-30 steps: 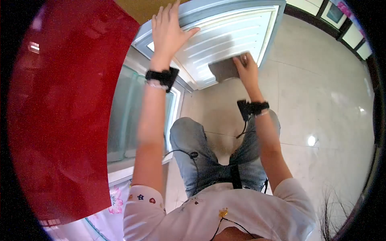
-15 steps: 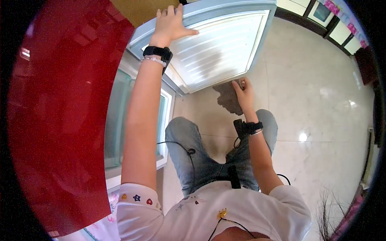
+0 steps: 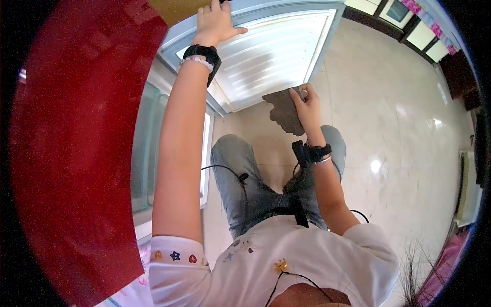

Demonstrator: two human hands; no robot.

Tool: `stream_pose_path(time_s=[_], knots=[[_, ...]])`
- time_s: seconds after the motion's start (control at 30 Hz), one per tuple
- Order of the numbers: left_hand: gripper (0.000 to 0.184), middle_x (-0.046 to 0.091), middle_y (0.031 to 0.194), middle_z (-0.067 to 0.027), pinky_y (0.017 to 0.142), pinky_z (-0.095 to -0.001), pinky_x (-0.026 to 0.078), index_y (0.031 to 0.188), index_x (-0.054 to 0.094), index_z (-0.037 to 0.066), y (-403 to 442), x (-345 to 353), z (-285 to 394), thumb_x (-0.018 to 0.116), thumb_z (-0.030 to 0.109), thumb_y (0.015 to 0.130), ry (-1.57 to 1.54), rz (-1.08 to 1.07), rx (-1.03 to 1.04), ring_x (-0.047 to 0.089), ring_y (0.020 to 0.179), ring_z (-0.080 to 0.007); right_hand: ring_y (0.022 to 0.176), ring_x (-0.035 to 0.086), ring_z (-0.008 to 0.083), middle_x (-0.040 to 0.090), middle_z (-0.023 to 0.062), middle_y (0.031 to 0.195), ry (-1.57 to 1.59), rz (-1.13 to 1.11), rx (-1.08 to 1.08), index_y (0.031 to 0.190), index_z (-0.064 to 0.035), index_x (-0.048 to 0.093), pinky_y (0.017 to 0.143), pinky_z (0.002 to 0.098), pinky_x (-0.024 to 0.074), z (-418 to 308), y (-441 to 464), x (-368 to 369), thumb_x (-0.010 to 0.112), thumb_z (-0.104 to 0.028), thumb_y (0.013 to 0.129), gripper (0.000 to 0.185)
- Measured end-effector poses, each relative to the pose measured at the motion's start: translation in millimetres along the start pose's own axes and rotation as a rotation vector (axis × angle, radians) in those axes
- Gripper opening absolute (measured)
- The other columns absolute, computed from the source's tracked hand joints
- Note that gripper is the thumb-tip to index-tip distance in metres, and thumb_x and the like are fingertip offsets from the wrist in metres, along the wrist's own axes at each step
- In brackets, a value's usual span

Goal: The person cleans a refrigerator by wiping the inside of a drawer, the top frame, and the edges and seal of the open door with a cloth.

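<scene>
My left hand (image 3: 216, 26) is hooked over the edge of an open refrigerator door (image 3: 276, 53), its fingers at the outer rim and its thumb spread toward the ribbed white inner panel. In my right hand (image 3: 309, 105) is a grey-brown cloth (image 3: 286, 113), pinched between thumb and fingers. The cloth hangs limp with a ragged-looking lower edge, close to the door's lower corner and above the floor. Left of my knees stands the refrigerator body (image 3: 148, 148), with shelves of clear, greenish look inside, partly hidden by my left arm.
A glossy red surface (image 3: 76, 153) fills the left side. Beneath me is a pale tiled floor (image 3: 394, 117). Dark-framed cabinets (image 3: 394, 20) line the far right. A black cable (image 3: 225, 168) runs across my jeans (image 3: 235, 163) from the left.
My right hand has risen slightly with the cloth, nearer the door's lower edge. My left hand keeps its place on the door. The whole view has shifted a little.
</scene>
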State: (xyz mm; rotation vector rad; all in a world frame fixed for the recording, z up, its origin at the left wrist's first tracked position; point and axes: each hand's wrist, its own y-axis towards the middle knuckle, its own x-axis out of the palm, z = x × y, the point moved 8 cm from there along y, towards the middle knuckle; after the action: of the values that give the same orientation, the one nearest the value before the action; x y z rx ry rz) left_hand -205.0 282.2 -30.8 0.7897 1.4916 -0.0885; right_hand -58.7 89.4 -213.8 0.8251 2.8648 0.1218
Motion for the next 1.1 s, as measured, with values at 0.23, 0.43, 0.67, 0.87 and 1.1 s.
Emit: stream_pose_path(time_s=[0.23,0.43,0.67,0.87,1.1], knots=[[0.082,0.046,0.118,-0.0160,0.091,-0.0390,0.029,0.121,0.045,0.007,1.5,9.5,-2.2,0.070,0.052,0.057,0.070,0.053,0.034,0.044,0.109,-0.0322,0.054,0.039,0.0068,0.046,0.0014,0.060,0.007,0.049,-0.157,0.079,-0.0045,0.046,0.048,0.0243,0.0346,-6.1,0.3,-15.2,0.063,-0.018,0.078,0.021],[0.090,0.042,0.122,-0.0170,0.092,-0.0391,0.029,0.123,0.043,0.006,-9.0,8.7,9.6,0.071,0.054,0.052,0.040,0.101,0.114,0.042,0.111,-0.0331,0.058,0.049,0.0077,0.053,0.0035,0.062,0.123,0.066,-0.141,0.084,-0.0055,0.047,0.049,0.0239,0.0390,-44.8,-1.8,-43.4,0.062,-0.013,0.079,0.018],[0.092,0.041,0.123,-0.0180,0.096,-0.0414,0.027,0.124,0.040,0.006,-35.5,-11.8,17.0,0.072,0.054,0.052,-0.063,0.092,0.270,0.039,0.115,-0.0337,0.058,0.053,0.0081,0.059,0.0046,0.066,-0.059,0.170,-0.289,0.120,-0.0119,0.047,0.049,0.0241,0.0422,-93.8,5.3,-111.9,0.064,-0.014,0.077,0.046],[0.093,0.040,0.126,-0.0138,0.097,-0.0415,0.027,0.125,0.040,0.008,-52.6,-24.0,24.9,0.071,0.056,0.051,-0.057,0.096,0.362,0.037,0.118,-0.0309,0.060,0.050,0.0051,0.057,0.0045,0.074,-0.383,0.183,-0.532,0.130,-0.0144,0.038,0.056,0.0218,0.0425,-114.7,53.6,-158.8,0.060,-0.012,0.079,0.056],[0.091,0.037,0.127,-0.0204,0.101,-0.0461,0.021,0.129,0.034,0.007,-63.2,-56.3,89.4,0.072,0.047,0.056,-0.102,0.016,0.446,0.032,0.120,-0.0344,0.068,0.052,0.0081,0.056,0.0078,0.095,-0.277,0.054,-0.351,0.131,-0.0121,0.037,0.062,0.0234,0.0456,-112.3,52.4,-156.7,0.054,0.002,0.075,0.059]])
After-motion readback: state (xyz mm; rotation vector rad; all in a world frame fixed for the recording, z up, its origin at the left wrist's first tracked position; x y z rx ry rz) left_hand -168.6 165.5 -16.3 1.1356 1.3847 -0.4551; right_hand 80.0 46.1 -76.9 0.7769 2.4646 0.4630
